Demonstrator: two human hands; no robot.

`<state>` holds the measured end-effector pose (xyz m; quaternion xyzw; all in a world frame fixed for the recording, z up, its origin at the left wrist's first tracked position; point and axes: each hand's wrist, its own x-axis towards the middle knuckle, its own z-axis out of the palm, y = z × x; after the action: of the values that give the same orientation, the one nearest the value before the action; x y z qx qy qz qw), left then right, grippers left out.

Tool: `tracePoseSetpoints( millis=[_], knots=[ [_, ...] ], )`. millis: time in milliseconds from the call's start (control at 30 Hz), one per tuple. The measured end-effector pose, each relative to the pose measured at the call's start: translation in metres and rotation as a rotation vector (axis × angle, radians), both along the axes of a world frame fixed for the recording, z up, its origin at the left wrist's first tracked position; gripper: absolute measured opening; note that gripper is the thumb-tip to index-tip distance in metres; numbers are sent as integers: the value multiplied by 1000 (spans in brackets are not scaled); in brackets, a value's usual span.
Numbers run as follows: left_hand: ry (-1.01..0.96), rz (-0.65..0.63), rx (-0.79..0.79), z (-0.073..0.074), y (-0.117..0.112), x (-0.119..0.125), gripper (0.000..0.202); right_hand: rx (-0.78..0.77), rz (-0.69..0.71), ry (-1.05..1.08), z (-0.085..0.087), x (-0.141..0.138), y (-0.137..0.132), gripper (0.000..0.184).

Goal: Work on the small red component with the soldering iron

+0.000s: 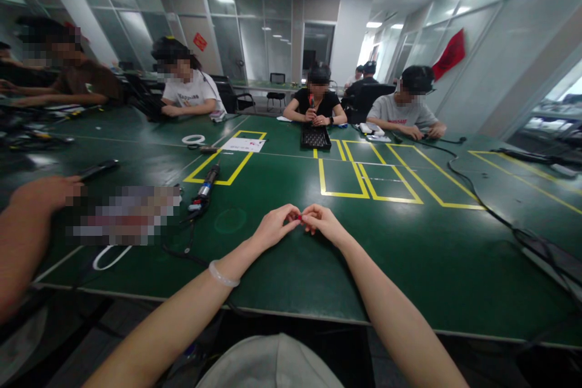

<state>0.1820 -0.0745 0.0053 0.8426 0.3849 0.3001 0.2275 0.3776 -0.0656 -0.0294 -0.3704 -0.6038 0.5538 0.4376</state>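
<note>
Fingertips of the left hand (pixel 278 223) and the right hand (pixel 326 224) meet in a narrow pinch on a small red piece (pixel 299 217) — its exact shape too small to tell. They hold it over the green surface (pixel 295 282), in from the middle of the near edge. To the left lies a power screwdriver (pixel 208 185), its cable (pixel 187 250) running toward that edge. Beyond it, white paper (pixel 244 145) overlaps a yellow tape outline (pixel 242 168); near the far edge sits a black tray (pixel 315 138) — before a co-worker in a black top (pixel 328 98).
</note>
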Motion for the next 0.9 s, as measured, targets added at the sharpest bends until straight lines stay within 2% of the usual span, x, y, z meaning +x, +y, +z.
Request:
tracePoseSetpoints(
  millis=[233,433,700,900],
  knots=[
    [50,75,0,-3,3,-2,26,34,-4,31,2,-1,0,33],
    [70,45,21,-1,3,-1,27,95,-16,-60,1,2,2,30],
    [73,23,1,-5,6,-3,26,97,-27,-103,0,1,2,26],
    [91,24,0,-3,5,-7,28,107,-45,-135,2,0,0,22]
  ],
)
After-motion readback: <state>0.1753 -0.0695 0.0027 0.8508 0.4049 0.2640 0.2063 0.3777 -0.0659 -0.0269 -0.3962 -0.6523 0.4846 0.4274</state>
